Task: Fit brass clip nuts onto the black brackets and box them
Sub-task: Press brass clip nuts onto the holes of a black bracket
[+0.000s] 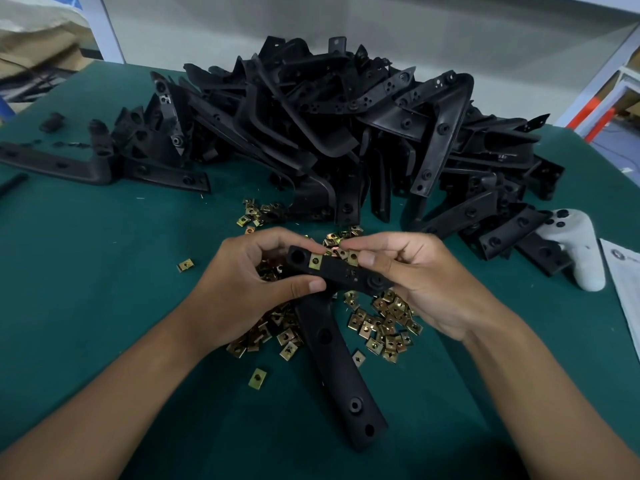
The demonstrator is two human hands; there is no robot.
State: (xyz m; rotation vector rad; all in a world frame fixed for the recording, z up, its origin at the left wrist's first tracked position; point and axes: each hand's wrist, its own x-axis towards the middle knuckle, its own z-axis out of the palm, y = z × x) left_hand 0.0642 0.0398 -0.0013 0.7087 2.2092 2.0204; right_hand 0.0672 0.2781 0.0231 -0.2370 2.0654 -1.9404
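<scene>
Both my hands hold one black L-shaped bracket [341, 355] above the green table [104, 271]. My left hand [242, 285] grips its upper arm from the left, thumb under it. One brass clip nut [315, 260] sits clipped on that arm's far edge. My right hand [422, 282] grips the arm's right end and pinches a second brass clip nut [353, 257] against the edge. Loose brass clip nuts [384, 327] lie scattered under and around my hands. The bracket's long leg points toward me.
A big heap of black brackets [346, 133] fills the table's far middle. Single brackets [69, 164] lie at the far left. A white game controller [578, 247] and a sheet of paper [623, 282] sit at the right edge. No box is in view.
</scene>
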